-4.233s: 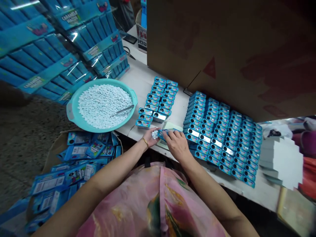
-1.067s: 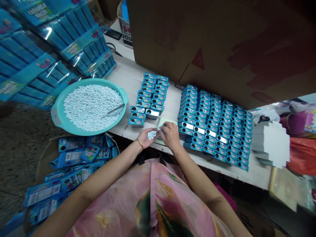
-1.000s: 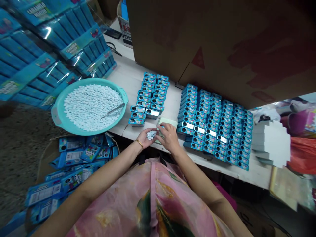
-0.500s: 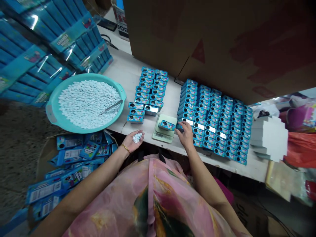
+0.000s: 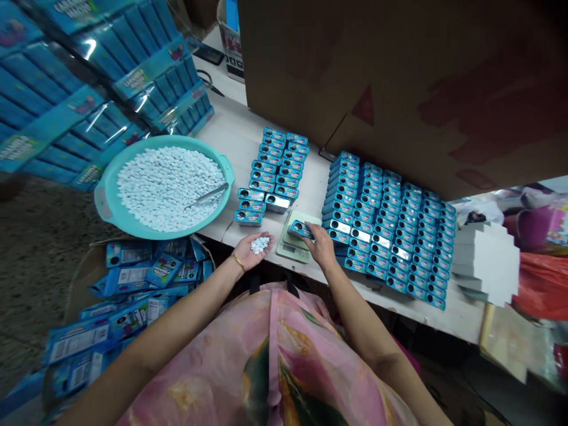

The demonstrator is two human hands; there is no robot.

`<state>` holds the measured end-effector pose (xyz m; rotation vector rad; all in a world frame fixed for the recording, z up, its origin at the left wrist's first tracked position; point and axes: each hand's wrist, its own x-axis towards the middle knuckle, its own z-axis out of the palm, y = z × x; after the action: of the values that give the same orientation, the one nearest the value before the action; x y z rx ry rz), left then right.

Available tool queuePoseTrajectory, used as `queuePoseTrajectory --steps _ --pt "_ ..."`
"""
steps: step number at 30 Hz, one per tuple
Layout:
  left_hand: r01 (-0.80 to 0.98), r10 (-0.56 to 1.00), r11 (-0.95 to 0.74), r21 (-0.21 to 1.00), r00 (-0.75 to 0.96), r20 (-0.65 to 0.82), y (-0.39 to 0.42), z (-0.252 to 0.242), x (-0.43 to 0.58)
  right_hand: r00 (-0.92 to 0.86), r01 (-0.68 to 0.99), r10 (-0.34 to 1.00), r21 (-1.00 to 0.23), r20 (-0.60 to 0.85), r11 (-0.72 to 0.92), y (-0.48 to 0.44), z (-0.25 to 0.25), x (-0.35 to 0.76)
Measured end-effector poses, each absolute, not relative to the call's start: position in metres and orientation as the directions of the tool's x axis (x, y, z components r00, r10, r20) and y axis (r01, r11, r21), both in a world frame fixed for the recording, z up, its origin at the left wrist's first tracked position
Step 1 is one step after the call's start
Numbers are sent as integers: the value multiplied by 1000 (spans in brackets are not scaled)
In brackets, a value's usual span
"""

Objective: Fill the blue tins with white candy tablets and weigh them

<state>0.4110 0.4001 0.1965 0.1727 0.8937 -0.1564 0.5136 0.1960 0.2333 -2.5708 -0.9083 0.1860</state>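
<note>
My left hand (image 5: pixel 247 253) is palm up and cupped around a small heap of pale candies (image 5: pixel 260 244), just left of the kitchen scale (image 5: pixel 293 252). On the scale's platform sits a blue candy tin (image 5: pixel 299 229), gripped at its right end between the thumb and fingers of my right hand (image 5: pixel 321 247). Behind the scale, two columns of blue tins (image 5: pixel 262 176) stand on the table. A wide turquoise basin (image 5: pixel 101 195) to the left holds many pale candies, with a metal spoon (image 5: pixel 207 194) lying on top of them.
Dense rows of blue tins (image 5: pixel 381 236) fill the table right of the scale. A large cardboard box (image 5: pixel 306 77) rises behind. Blue wrapped packs (image 5: pixel 164 112) are stacked at left, above a carton of blue packages (image 5: pixel 133 278). Scissors (image 5: pixel 210 83) lie at the back; white card pieces (image 5: pixel 488 260) stand right.
My right hand has moved left from beside the scale and closed on the tin there. My left hand still cups the candies. The whole view has shifted slightly.
</note>
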Motion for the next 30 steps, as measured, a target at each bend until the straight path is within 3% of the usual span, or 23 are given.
queuePoseTrajectory --steps 6,10,15,23,26,30 --pt "212 -58 971 108 651 -757 395 203 433 607 783 795 -183 16 -595 226 290 490" --pt "190 -52 976 105 673 -738 391 208 440 572 810 820 -134 -31 -570 234 300 489" --pt "158 -42 983 91 681 -731 390 205 441 638 752 770 -202 -17 -628 223 282 499" --pt "200 -60 976 85 623 -780 408 189 432 801 542 596 -498 60 -677 196 244 515" --pt "200 -42 976 90 574 -818 416 180 418 824 509 563 -512 59 -692 188 234 519" --pt "188 -24 978 95 547 -837 422 173 397 781 603 612 -403 125 -688 191 242 507"
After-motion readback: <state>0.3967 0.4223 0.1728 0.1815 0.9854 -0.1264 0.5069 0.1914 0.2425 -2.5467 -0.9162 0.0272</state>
